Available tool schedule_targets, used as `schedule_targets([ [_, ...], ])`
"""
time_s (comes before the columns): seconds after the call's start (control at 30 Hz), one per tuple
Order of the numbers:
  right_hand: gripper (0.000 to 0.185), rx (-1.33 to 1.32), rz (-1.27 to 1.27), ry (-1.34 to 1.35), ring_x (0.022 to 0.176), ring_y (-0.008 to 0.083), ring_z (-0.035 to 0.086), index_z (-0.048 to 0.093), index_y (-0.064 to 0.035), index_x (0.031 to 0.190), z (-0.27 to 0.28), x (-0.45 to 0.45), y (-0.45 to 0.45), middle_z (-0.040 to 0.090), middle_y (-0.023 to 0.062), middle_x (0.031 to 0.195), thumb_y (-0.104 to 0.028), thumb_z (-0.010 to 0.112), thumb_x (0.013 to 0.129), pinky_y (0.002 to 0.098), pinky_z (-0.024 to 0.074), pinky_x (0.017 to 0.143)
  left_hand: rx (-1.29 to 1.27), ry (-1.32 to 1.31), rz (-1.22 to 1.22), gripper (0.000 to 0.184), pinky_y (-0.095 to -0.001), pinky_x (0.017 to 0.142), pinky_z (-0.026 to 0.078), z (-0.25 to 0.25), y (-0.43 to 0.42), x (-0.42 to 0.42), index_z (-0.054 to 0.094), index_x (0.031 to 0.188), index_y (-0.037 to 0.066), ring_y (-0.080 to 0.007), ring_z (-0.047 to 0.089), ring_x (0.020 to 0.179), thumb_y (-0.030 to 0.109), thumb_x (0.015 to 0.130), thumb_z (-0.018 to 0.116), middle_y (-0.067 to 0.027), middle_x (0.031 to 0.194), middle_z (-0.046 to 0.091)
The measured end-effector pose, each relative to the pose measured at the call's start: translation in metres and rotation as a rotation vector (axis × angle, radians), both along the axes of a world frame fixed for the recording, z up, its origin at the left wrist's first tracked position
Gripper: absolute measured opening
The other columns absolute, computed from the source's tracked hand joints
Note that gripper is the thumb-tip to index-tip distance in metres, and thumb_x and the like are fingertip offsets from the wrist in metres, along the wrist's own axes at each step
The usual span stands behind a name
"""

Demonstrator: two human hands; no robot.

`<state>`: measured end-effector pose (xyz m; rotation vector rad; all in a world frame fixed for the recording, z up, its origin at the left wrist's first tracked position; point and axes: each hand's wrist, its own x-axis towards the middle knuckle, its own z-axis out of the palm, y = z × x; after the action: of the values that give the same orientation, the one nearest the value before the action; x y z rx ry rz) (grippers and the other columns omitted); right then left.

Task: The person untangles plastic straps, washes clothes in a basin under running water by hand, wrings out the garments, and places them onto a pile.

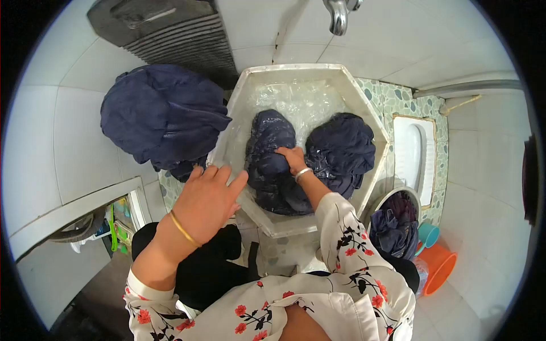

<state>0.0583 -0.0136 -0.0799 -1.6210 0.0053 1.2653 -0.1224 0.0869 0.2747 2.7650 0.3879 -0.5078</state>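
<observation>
A wide pale basin [367, 108] holds shallow, bubbly water and a soaked dark navy garment [267, 133], bunched into two lumps that seem joined near the front. My right hand [294, 159], with a silver bangle at the wrist, grips the left lump's edge; some fingertips are hidden in the cloth. Outside the basin, at its left front rim, my left hand [207, 196] hovers with fingers spread and nothing in it, a gold bangle on that wrist. Just beyond its fingers is a big heap of navy cloth [162, 113], left of the basin.
Behind the heap leans a dark ridged washboard [182, 45]. A metal tap [338, 17] juts from the tiled wall above the basin. To the right are a squat toilet [414, 153], a bucket of dark clothes [395, 227], a teal scoop [428, 234] and an orange bucket [439, 270].
</observation>
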Motion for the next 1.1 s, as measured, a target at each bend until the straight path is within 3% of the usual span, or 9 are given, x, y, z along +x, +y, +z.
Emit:
schedule_targets([
  [0.13,0.032,0.175,-0.313,0.441,0.079,0.0248,0.063,0.061,-0.0005,0.094,0.037,-0.001,-0.022,0.064,0.0092,0.088,-0.013,0.070,0.066,0.0357,0.0525,0.074,0.049,0.057,0.005,0.051,-0.0404,0.083,0.040,-0.014,0.006,-0.008,0.050,0.115,0.007,-0.0288,0.051,0.098,0.018,0.070,0.069,-0.0130,0.101,0.052],
  [0.57,0.029,0.549,-0.358,0.231,0.080,0.0232,0.064,0.059,-0.0007,0.098,0.284,0.042,-0.071,0.063,0.0100,0.089,-0.013,0.062,0.072,0.0350,0.0538,0.074,-0.021,0.160,-0.049,0.058,-0.0412,0.084,0.045,-0.068,0.015,0.028,0.047,0.118,0.005,-0.0342,0.055,0.097,0.018,0.067,0.072,-0.0156,0.099,0.056],
  [0.67,0.030,0.616,-0.338,0.130,0.083,0.0224,0.063,0.058,0.0002,0.099,0.338,0.031,-0.073,0.063,0.0100,0.093,-0.015,0.060,0.074,0.0347,0.0528,0.078,-0.183,0.141,-0.108,0.084,-0.0404,0.091,0.041,-0.104,-0.002,0.046,0.037,0.129,0.002,-0.0386,0.050,0.106,0.028,0.061,0.078,-0.0216,0.114,0.051],
  [0.73,0.028,0.656,-0.323,0.103,0.084,0.0211,0.063,0.058,-0.0006,0.099,0.378,0.025,-0.074,0.063,0.0092,0.092,-0.014,0.060,0.075,0.0335,0.0520,0.079,-0.430,0.066,0.004,0.110,-0.0405,0.099,0.035,-0.119,-0.020,0.054,0.022,0.137,-0.002,-0.0398,0.041,0.119,0.039,0.055,0.082,-0.0272,0.130,0.039],
  [0.83,0.022,0.812,-0.288,-0.028,0.084,0.0183,0.062,0.059,-0.0026,0.096,0.410,0.024,-0.075,0.063,0.0075,0.090,-0.013,0.058,0.077,0.0308,0.0503,0.079,-0.501,-0.001,0.094,0.126,-0.0384,0.105,0.028,-0.125,-0.050,0.080,0.010,0.139,-0.005,-0.0365,0.032,0.128,0.047,0.051,0.083,-0.0279,0.139,0.024],
  [0.97,0.019,0.992,-0.221,-0.150,0.086,0.0203,0.061,0.058,-0.0002,0.095,0.433,0.024,-0.064,0.061,0.0102,0.097,-0.014,0.055,0.082,0.0338,0.0522,0.078,-0.688,-0.327,0.383,0.106,-0.0357,0.102,0.032,-0.139,-0.070,0.104,0.026,0.134,-0.008,-0.0307,0.040,0.123,0.046,0.059,0.079,-0.0221,0.134,0.038],
  [1.03,0.015,0.985,-0.250,-0.068,0.084,0.0179,0.061,0.059,-0.0006,0.092,0.440,0.015,-0.066,0.062,0.0086,0.095,-0.011,0.054,0.082,0.0323,0.0514,0.078,-1.045,-0.371,0.530,0.083,-0.0322,0.097,0.038,-0.140,-0.054,0.117,0.043,0.124,-0.007,-0.0265,0.049,0.115,0.043,0.066,0.076,-0.0158,0.121,0.053],
  [1.07,0.014,0.946,-0.278,-0.071,0.085,0.0174,0.061,0.059,-0.0008,0.091,0.441,0.014,-0.069,0.062,0.0082,0.093,-0.011,0.055,0.082,0.0314,0.0512,0.078,-0.998,-0.471,0.599,0.059,-0.0325,0.092,0.043,-0.132,-0.055,0.113,0.055,0.115,0.000,-0.0219,0.056,0.106,0.036,0.072,0.073,-0.0105,0.109,0.061],
  [1.1,0.013,0.906,-0.300,-0.073,0.085,0.0169,0.061,0.060,-0.0011,0.089,0.441,0.015,-0.070,0.062,0.0077,0.092,-0.010,0.056,0.081,0.0305,0.0509,0.079,-0.993,-0.469,0.598,0.059,-0.0325,0.092,0.043,-0.142,-0.050,0.114,0.055,0.115,0.000,-0.0219,0.056,0.106,0.036,0.072,0.073,-0.0105,0.109,0.061],
])
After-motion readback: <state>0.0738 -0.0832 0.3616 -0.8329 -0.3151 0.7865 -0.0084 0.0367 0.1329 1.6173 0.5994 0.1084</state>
